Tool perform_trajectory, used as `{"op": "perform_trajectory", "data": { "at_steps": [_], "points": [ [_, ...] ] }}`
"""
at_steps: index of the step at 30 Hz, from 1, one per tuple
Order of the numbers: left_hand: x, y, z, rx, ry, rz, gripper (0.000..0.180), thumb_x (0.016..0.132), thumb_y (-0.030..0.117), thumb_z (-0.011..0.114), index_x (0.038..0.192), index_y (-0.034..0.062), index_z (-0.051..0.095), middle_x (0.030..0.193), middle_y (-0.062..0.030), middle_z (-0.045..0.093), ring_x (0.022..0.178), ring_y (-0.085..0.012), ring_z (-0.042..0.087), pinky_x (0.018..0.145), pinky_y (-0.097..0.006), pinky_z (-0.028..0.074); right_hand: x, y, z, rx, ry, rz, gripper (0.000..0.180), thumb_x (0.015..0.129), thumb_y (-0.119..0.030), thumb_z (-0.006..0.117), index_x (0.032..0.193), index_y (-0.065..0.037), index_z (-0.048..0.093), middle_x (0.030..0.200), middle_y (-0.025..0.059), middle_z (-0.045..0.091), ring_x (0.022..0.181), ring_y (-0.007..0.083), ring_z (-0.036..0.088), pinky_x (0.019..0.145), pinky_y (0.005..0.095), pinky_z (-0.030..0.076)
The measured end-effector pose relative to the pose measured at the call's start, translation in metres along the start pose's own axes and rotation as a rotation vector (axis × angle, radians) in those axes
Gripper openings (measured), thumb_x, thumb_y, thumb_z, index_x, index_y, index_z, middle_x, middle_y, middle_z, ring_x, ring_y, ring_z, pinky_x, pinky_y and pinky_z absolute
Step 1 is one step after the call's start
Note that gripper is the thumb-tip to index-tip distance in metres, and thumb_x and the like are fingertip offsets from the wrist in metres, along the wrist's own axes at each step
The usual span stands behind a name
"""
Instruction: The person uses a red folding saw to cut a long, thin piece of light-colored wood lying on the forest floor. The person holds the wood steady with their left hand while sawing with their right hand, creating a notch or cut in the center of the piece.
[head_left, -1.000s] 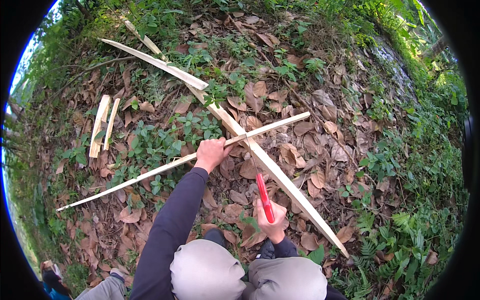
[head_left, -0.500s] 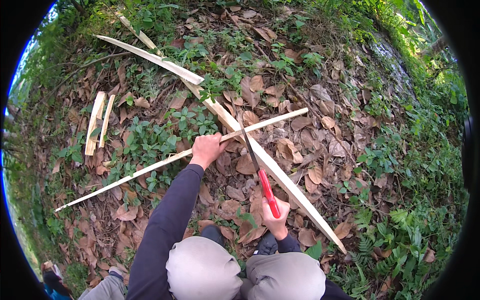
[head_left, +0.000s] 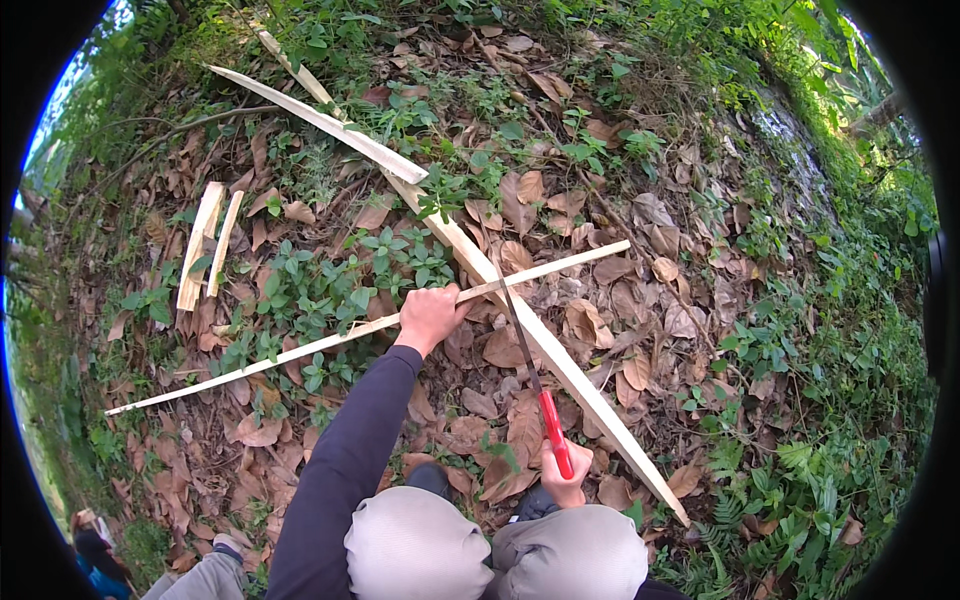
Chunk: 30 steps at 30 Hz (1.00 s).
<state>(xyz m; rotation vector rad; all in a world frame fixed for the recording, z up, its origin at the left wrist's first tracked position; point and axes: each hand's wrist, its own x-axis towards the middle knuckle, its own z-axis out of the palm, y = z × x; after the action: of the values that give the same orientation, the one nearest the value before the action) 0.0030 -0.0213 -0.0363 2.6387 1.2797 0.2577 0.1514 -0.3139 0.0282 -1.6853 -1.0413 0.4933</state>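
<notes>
My left hand (head_left: 432,316) is wrapped round a thin, pale wooden strip (head_left: 300,351). The strip lies across a longer, thicker wooden beam (head_left: 590,385), and the two cross just to the right of that hand. In my right hand (head_left: 566,472) is a hand saw (head_left: 554,435) with a red handle and a narrow dark blade. Its blade runs up from the handle and rests against the strip near the crossing. Whether the teeth have cut into the wood is too small to tell.
A pale split board (head_left: 325,122) lies over the beam's far part. Two short wood pieces (head_left: 204,246) rest at the left among dry leaves and low green plants. Another person's leg (head_left: 205,575) shows at the lower left. Ferns (head_left: 800,510) grow at the lower right.
My right hand has drawn the saw back toward me, handle lower and closer to my knees. My left hand still grips the strip, whose right end sits slightly lower in view.
</notes>
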Motion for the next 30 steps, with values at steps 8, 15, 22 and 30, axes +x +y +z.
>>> {"op": "perform_trajectory", "data": {
  "at_steps": [8,15,22,30],
  "points": [
    [0.0,-0.008,-0.004,0.035,-0.09,-0.034,0.037,0.087,0.043,0.069,0.08,0.0081,0.064,0.065,-0.0142,0.067,0.062,-0.033,0.069,0.058,-0.046,0.054,0.087,0.008,0.071,0.072,-0.05,-0.023,0.013,0.08,-0.002,0.065,0.069,0.0,0.058,0.054,0.0122,0.051,0.044,0.025,0.053,0.047,0.0361,0.04],
    [0.002,-0.004,0.002,0.023,-0.014,-0.016,0.038,0.087,0.045,0.068,0.08,0.0081,0.064,0.067,-0.0136,0.068,0.062,-0.032,0.069,0.059,-0.045,0.055,0.023,0.003,0.011,-0.038,-0.025,-0.009,0.007,0.077,0.001,0.064,0.07,0.002,0.064,0.05,0.0112,0.051,0.041,0.0209,0.056,0.046,0.0343,0.044],
    [-0.001,-0.003,-0.009,0.019,-0.084,-0.051,0.038,0.086,0.043,0.07,0.078,0.0068,0.063,0.065,-0.0142,0.067,0.062,-0.0328,0.069,0.059,-0.045,0.055,0.074,0.005,0.05,0.036,-0.111,0.053,0.009,0.079,-0.002,0.064,0.071,0.001,0.06,0.054,0.0114,0.053,0.045,0.0215,0.057,0.048,0.0337,0.042],
    [-0.001,-0.004,0.0,0.002,-0.024,-0.027,0.038,0.087,0.044,0.069,0.079,0.0081,0.063,0.064,-0.0138,0.067,0.061,-0.0321,0.069,0.057,-0.044,0.055,0.07,0.006,0.042,0.045,-0.085,0.09,0.013,0.082,-0.003,0.063,0.07,0.001,0.059,0.05,0.0075,0.049,0.042,0.0133,0.049,0.045,0.0329,0.038]
  ]
}}
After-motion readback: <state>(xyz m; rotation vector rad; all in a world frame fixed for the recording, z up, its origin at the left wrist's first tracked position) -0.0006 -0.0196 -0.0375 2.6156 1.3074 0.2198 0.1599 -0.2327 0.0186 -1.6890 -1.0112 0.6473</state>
